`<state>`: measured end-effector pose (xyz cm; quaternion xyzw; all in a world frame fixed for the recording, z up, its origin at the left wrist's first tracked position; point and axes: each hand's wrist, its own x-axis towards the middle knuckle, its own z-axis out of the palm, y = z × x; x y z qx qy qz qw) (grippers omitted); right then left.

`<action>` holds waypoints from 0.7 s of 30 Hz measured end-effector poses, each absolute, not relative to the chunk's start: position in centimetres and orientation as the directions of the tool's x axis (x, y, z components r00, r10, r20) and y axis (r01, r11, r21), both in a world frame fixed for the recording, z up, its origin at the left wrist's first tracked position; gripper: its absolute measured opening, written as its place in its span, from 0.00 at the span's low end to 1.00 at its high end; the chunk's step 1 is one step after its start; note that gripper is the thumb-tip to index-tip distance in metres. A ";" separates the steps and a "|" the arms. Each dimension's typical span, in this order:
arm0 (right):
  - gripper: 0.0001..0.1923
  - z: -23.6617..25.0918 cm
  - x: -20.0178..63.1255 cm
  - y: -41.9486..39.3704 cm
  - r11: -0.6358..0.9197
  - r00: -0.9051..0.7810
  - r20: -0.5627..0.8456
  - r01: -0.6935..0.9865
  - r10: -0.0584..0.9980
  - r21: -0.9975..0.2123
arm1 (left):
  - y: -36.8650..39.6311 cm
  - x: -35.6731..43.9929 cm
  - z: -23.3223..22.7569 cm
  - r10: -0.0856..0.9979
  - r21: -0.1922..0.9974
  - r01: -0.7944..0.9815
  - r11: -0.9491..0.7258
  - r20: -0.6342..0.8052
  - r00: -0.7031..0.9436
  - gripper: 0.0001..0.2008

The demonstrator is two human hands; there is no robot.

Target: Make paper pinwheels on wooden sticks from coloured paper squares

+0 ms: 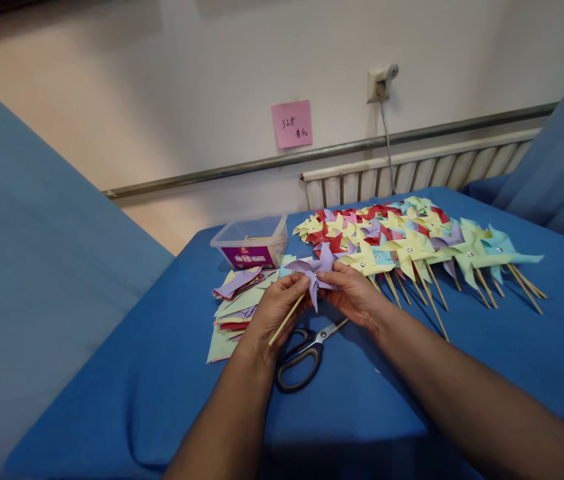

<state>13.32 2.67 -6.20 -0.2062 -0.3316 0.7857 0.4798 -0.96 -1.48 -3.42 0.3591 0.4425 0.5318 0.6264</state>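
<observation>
The purple pinwheel [316, 270] is held above the desk [462, 373], between both hands, near the centre of the view.

The left hand [275, 310] is closed around the wooden stick [287, 319]. The stick's long axis runs from about 7 o'clock, where its free end projects below the fingers, to about 1 o'clock, where it meets the back of the paper head.

The right hand [355, 293] is pinched on the paper vanes from the 3 o'clock side, fingertips touching the purple fold. Whether a pin is gripped there cannot be told.

The pinwheel head lies at 1 o'clock from the left hand and at 10 o'clock from the right hand. The right hand is the nearer to the hub.

Surrounding items:
- Scissors [302, 353]: flat on the desk just below both hands at 6 o'clock, blades pointing toward 2 o'clock, untouched.
- Stack of cut paper squares [235, 307]: at 9 o'clock from the left hand, just beside it.
- Clear plastic box [253, 243]: at 11 o'clock, beyond the stack.
- Finished pinwheels [412, 243]: spread in rows from 12 to 3 o'clock, sticks pointing toward the person
</observation>
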 end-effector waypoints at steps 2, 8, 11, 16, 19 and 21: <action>0.16 -6.2 13.3 2.6 -0.334 -0.472 -0.004 -0.617 0.881 -0.712 | -1.4 -0.9 -3.5 0.983 0.923 -0.344 0.174 -0.181 0.013 0.14; 0.16 -6.2 13.1 2.4 -0.308 -0.471 0.014 -0.601 0.882 -0.738 | -1.5 -0.6 -3.6 0.975 0.902 -0.385 0.194 -0.219 -0.023 0.14; 0.15 -6.2 13.1 2.5 -0.271 -0.444 0.030 -0.597 0.895 -0.755 | -1.5 -0.7 -3.7 0.977 0.908 -0.374 0.190 -0.213 -0.021 0.14; 0.15 -6.3 13.3 2.8 -0.259 -0.413 0.020 -0.608 0.911 -0.750 | -1.6 -1.1 -3.3 0.986 0.935 -0.314 0.165 -0.150 0.072 0.14; 0.15 -6.4 13.4 2.9 -0.258 -0.399 0.008 -0.605 0.917 -0.753 | -1.7 -1.1 -3.0 0.987 0.947 -0.281 0.157 -0.141 0.075 0.14; 0.15 -6.3 13.3 2.8 -0.253 -0.395 0.004 -0.596 0.919 -0.762 | -1.8 -1.0 -2.9 0.985 0.948 -0.267 0.173 -0.162 0.064 0.14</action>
